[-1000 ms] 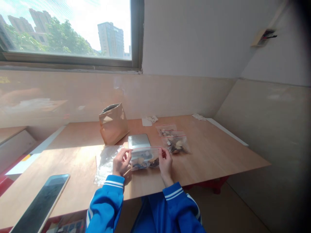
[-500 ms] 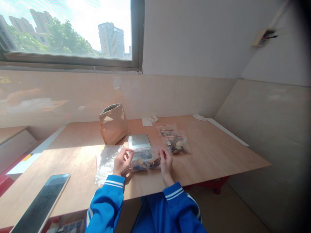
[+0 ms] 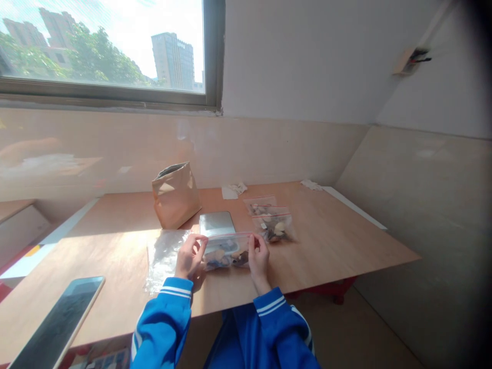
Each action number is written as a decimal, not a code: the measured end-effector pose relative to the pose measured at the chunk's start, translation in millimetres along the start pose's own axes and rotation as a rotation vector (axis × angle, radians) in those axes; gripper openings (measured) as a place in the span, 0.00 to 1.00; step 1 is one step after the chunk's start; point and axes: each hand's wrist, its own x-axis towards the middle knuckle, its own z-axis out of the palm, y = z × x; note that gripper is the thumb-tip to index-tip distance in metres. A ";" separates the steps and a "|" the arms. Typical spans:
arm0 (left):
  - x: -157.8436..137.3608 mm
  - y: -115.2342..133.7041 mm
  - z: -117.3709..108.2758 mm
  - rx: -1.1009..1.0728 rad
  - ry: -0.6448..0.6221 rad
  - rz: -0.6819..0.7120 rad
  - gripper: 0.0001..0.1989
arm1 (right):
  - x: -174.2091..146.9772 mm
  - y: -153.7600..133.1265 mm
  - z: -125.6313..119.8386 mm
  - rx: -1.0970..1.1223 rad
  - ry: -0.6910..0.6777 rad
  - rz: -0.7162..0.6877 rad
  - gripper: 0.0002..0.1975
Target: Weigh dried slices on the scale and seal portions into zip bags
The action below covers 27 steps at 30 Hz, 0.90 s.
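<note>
Between my hands is a clear zip bag (image 3: 226, 252) with a red seal line, holding pale and dark pieces whose kind I cannot make out. My left hand (image 3: 189, 255) pinches its top left corner, and my right hand (image 3: 259, 259) pinches the top right corner. The bag's lower part is at the table, just in front of a small silver scale (image 3: 217, 222). Beside my left hand lie flat clear plastic bags (image 3: 163, 259). To the right of the scale are two filled zip bags, the nearer one (image 3: 275, 229) overlapping the farther one (image 3: 260, 205).
An open brown paper pouch (image 3: 176, 197) stands behind the scale to the left. A phone (image 3: 57, 323) lies at the table's near left. Crumpled white paper (image 3: 233, 191) and a whitish cloth-like scrap (image 3: 311, 185) rest along the back of the wooden table (image 3: 346, 241).
The view has shifted slightly, so everything sits a little farther left. Both hands keep their pinch on the zip bag's top corners.
</note>
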 end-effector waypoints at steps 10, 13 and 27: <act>-1.5 0.7 -1.2 0.000 0.000 0.002 0.10 | -0.9 -1.0 0.0 0.025 -0.014 0.028 0.18; -0.4 2.0 -2.6 -0.017 -0.045 0.008 0.10 | -2.1 -3.3 -0.9 0.093 -0.057 0.083 0.18; -1.5 -1.9 3.0 -0.053 -0.036 0.076 0.08 | -1.3 -3.3 3.3 0.255 -0.149 0.159 0.13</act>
